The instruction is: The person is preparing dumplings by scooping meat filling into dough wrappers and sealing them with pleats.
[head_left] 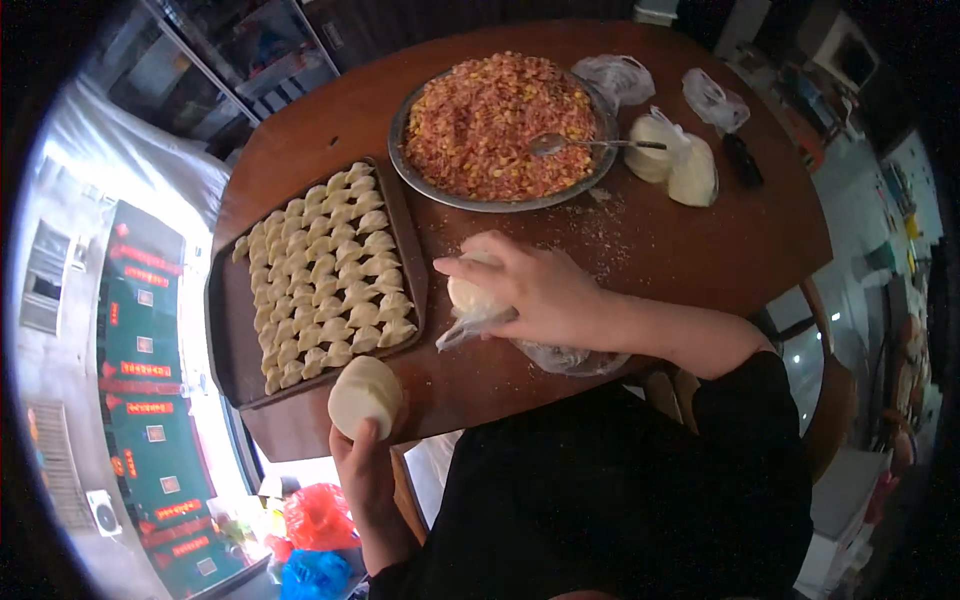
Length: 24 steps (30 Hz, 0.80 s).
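At the near edge of the table, my left hand (362, 455) is closed on a stack of round dumpling wrappers (360, 392), thumb on top. Toward the middle, my right hand (545, 282) curls over another pale stack of wrappers (470, 297), partly in a clear plastic bag (462, 330); the palm hides much of it. A dark tray (232, 345) on the left carries rows of folded dumplings (325, 265). Beyond my right hand stands a wide metal bowl (470, 203) heaped with pinkish filling (490, 115) with yellow bits. A metal spoon (590, 144) lies across its right side.
More bagged wrappers (690, 172) sit right of the bowl, near a black object (741, 160) and crumpled plastic bags (615, 78). White flour (610, 230) dusts the brown table (720, 255). A chair (828, 400) stands at the right; red and blue bags (318, 518) lie below left.
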{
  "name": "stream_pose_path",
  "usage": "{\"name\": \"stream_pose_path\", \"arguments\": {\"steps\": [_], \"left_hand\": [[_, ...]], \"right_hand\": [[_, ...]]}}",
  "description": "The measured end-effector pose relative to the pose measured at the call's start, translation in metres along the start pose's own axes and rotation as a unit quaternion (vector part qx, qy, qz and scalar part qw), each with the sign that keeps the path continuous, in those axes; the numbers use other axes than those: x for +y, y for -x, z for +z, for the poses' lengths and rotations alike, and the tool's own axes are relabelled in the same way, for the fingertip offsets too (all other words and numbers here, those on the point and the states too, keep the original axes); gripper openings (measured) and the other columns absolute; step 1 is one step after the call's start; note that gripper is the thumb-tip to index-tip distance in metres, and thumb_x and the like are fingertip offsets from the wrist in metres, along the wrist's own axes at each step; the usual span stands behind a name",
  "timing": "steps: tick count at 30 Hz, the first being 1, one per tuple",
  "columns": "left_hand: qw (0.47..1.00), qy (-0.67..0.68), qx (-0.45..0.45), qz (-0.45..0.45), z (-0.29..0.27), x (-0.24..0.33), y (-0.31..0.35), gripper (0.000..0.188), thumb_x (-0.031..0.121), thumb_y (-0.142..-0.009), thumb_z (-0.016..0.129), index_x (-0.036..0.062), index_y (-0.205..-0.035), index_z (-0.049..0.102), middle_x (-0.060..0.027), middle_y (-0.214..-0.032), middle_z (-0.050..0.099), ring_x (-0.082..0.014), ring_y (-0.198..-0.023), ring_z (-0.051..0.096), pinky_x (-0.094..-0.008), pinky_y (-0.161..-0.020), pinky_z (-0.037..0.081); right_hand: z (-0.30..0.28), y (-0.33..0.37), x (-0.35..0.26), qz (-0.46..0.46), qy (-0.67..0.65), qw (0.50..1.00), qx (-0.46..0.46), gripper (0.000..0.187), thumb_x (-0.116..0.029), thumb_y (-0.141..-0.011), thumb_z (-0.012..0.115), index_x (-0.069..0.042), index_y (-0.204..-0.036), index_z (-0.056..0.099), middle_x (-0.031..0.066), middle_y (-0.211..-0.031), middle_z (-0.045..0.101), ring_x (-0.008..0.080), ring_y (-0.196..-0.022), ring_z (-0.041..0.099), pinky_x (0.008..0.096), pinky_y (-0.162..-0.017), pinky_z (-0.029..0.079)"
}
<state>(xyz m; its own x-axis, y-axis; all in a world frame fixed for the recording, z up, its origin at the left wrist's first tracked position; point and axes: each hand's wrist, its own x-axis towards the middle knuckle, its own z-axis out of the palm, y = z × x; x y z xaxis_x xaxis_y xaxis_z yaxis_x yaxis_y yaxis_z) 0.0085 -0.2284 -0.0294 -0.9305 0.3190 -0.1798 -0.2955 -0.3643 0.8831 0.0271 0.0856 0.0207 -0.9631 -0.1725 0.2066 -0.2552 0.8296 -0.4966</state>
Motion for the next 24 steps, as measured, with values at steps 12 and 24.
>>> {"name": "stream_pose_path", "arguments": {"steps": [12, 24], "left_hand": [[0.984, -0.058, -0.106, -0.128, 0.035, 0.001, -0.012, 0.061, 0.009, -0.081, 0.077, -0.0042, -0.135, 0.05, -0.0106, -0.121, 0.064, -0.0182, -0.111, 0.062, -0.0324, -0.098, 0.047], [0.964, -0.11, -0.137, -0.2, 0.071, 0.001, -0.028, 0.058, 0.017, -0.087, 0.075, -0.0005, -0.136, 0.049, -0.0095, -0.121, 0.064, -0.0167, -0.109, 0.063, -0.0335, -0.095, 0.051]], "right_hand": [[-0.02, 0.066, 0.039, 0.001, -0.057, 0.987, 0.152, 0.075, -0.022, -0.067, 0.087, -0.014, -0.134, 0.055, 0.0113, -0.13, 0.05, 0.0291, -0.114, 0.059, 0.041, -0.096, 0.052], [-0.008, 0.037, 0.039, 0.015, -0.123, 0.985, 0.122, 0.074, -0.023, -0.063, 0.09, -0.01, -0.128, 0.057, 0.0073, -0.117, 0.062, 0.0237, -0.108, 0.064, 0.0356, -0.091, 0.053]]}}
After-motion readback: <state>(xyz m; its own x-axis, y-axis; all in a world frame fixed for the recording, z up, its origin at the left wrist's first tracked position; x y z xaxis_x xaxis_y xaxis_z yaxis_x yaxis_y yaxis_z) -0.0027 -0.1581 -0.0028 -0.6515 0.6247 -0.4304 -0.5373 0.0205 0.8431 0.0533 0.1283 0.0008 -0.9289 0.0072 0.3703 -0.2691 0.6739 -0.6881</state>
